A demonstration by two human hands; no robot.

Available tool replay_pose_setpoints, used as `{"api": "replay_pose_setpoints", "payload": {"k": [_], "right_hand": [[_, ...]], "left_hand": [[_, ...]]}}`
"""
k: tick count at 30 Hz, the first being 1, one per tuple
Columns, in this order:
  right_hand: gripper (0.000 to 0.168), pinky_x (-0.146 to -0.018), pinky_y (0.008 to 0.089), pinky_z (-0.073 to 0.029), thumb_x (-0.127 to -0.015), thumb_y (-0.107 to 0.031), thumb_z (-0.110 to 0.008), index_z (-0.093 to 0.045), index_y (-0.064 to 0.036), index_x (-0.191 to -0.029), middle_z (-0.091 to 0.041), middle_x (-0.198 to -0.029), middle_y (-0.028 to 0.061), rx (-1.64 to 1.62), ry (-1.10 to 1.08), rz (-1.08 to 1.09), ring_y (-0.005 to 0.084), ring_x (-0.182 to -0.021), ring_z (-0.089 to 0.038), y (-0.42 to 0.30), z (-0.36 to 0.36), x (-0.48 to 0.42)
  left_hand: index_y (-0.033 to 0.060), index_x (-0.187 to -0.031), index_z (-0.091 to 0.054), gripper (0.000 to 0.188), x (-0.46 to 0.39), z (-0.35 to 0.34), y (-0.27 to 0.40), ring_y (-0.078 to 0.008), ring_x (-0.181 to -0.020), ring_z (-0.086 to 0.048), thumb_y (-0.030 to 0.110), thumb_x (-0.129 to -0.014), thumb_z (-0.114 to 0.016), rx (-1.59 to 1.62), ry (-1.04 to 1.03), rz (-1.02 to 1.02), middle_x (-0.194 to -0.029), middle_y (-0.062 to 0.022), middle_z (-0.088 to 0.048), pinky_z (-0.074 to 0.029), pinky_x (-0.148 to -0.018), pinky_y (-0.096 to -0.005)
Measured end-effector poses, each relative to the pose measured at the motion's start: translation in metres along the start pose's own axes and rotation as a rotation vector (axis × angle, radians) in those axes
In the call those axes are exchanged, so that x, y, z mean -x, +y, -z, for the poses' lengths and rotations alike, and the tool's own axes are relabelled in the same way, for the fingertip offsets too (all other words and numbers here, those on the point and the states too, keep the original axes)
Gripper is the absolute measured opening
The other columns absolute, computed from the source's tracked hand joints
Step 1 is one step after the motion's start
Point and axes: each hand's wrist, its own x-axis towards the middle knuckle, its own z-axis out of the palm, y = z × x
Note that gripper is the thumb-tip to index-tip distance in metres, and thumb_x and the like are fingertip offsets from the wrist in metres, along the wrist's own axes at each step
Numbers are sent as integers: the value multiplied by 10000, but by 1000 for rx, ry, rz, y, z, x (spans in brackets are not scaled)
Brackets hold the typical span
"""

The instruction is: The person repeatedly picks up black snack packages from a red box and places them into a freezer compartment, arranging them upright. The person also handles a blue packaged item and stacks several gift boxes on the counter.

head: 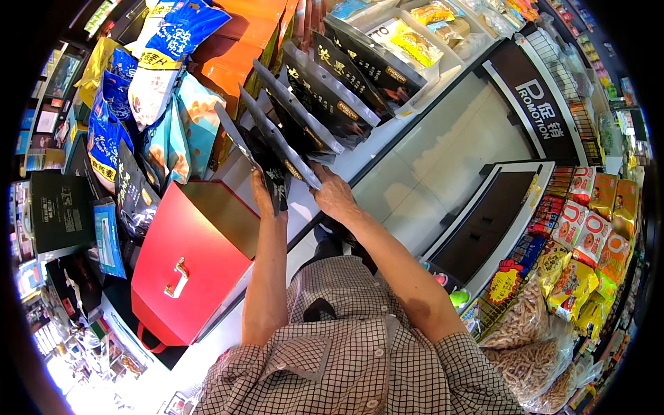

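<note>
My left hand (260,193) grips the near black foil pouch (258,158) by its left side, with part of the fingers hidden behind it. At the right end of the neighbouring black pouch (282,140), my right hand (332,191) has its fingers around the lower corner; the fingertips are partly hidden. Further black pouches (332,104) with gold and white printing stand in a tilted row just beyond, on a white shelf surface (358,148). Left of my left arm stands a red gift box (189,264) with a gold-coloured clasp.
Blue and white food bags (155,67) and a teal bag (197,122) stand at the left. Orange packaging (233,57) rises behind the pouches. Clear bins (446,67) hold packaged snacks. A dark-edged promotion stand (539,111) and snack racks (581,228) line the right.
</note>
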Motion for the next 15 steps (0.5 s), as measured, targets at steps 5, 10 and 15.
{"api": "replay_pose_setpoints", "payload": {"k": [5, 10, 15], "right_hand": [[532, -860, 526, -527, -847, -63, -614, -482, -102, -1360, -619, -1205, 260, -76, 24, -69, 478, -1016, -622, 14, -8, -12], [553, -909, 519, -513, -845, -67, -607, -469, -114, -1379, -604, -1245, 251, -56, -36, -124, 454, -1074, -613, 2, -11, -17], [444, -819, 546, -511, -889, -164, -606, -508, -90, -1315, -669, -1071, 273, -4, 29, -136, 494, -977, -627, 12, -7, -8]], "left_hand": [[77, -1236, -560, 321, -8, -12, 0, -212, -1028, -646, 256, -1032, -388, -15, 40, -2, -1127, -75, -640, -535, -893, -347], [55, -1232, -557, 307, -27, 27, -10, -217, -1022, -644, 233, -1033, -406, 27, 60, -42, -1110, -91, -637, -532, -898, -355], [41, -1246, -551, 325, 9, -4, -4, -224, -1012, -649, 243, -1049, -389, 149, -1, -69, -1146, -111, -639, -538, -882, -367]]}}
